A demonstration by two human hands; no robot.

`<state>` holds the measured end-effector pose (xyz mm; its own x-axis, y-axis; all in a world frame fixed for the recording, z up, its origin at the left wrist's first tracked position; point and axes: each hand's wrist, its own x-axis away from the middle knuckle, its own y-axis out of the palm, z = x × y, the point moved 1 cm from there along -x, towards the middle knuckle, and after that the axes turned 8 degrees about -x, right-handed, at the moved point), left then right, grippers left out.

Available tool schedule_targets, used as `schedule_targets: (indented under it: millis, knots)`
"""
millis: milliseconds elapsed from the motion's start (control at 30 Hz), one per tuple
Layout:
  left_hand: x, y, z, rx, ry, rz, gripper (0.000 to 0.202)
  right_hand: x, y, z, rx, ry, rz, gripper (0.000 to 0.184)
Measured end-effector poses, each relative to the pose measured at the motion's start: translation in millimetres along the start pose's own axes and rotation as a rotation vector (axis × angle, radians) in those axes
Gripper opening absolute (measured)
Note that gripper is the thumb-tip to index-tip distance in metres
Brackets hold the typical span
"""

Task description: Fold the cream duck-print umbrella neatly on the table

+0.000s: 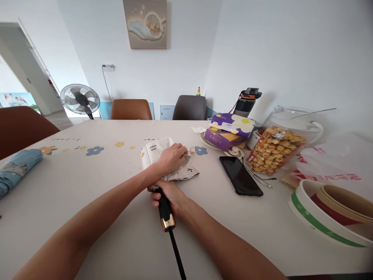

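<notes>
A folded white umbrella [149, 157] with small printed pictures and lettering lies on the table in front of me. My left hand [173, 158] crosses over the top, its fingers curled over the canopy cloth near the right side. Beneath my left wrist, my right hand [171, 195] is wrapped around the upper part of the black handle [165, 208], close to the canopy. The handle ends in a gold-coloured band, and a black strap [176, 252] runs from it towards me. My left forearm and hand hide part of the canopy.
A blue folded umbrella [20, 169] lies at the left. On the right are a black phone [241, 175], a purple box [223, 138], a jar of snacks [275, 149], a dark bottle [246, 102] and tape rolls [329, 221]. Chairs [131, 109] and a fan [80, 99] stand beyond the table.
</notes>
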<state>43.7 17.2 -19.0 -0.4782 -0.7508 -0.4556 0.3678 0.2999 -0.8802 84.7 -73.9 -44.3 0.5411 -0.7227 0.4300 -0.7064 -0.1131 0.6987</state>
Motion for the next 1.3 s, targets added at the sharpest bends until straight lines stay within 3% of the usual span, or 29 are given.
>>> schedule_targets:
  millis: [100, 200, 300, 400, 500, 667, 867, 933, 1000, 1133, 1200, 1300]
  knots:
    - [6, -9.9, 3, 0.116, -0.108, 0.167, 0.017, -1, -1, 0, 0.002, -0.002, -0.011, 0.014]
    - [12, -18.1, -5, 0.257, -0.181, 0.209, 0.026, -2, -3, -1, -0.007, 0.002, -0.037, 0.015]
    - [20, -22.1, -34, 0.449, -0.287, 0.261, 0.030, -1, -6, -4, -0.016, 0.010, -0.008, 0.011]
    - [30, -20.2, -74, 0.590, -0.603, 0.431, 0.017, 3, -7, -9, -0.048, 0.011, -0.015, 0.009]
    - [36, -12.1, -99, 0.677, -0.885, 0.416, 0.016, 7, -7, -14, -0.086, -0.004, -0.059, 0.012]
    - [36, -1.3, -109, 0.909, -0.908, 0.315, 0.035, 14, -4, -15, -0.038, 0.133, -0.104, 0.016]
    - [46, -6.3, -142, 1.268, -1.238, 0.495, 0.036, 18, -2, -9, 0.051, 0.247, -0.285, 0.018]
    - [47, -9.6, -148, 1.259, -1.255, 0.540, 0.032, 17, -2, -9, 0.062, 0.229, -0.312, 0.019]
    - [45, -10.6, -146, 1.280, -1.179, 0.532, 0.032, 16, -3, -10, 0.051, 0.182, -0.311, 0.019]
    - [41, -4.5, -132, 1.295, -0.941, 0.340, 0.045, 17, -4, -10, 0.065, 0.121, -0.305, 0.018]
    - [42, -2.1, -130, 1.140, -0.948, 0.315, 0.035, 17, -2, -6, 0.121, 0.094, -0.272, 0.018]
    - [43, -8.6, -131, 0.975, -0.986, 0.360, 0.015, 15, 1, -3, 0.176, -0.124, -0.117, 0.013]
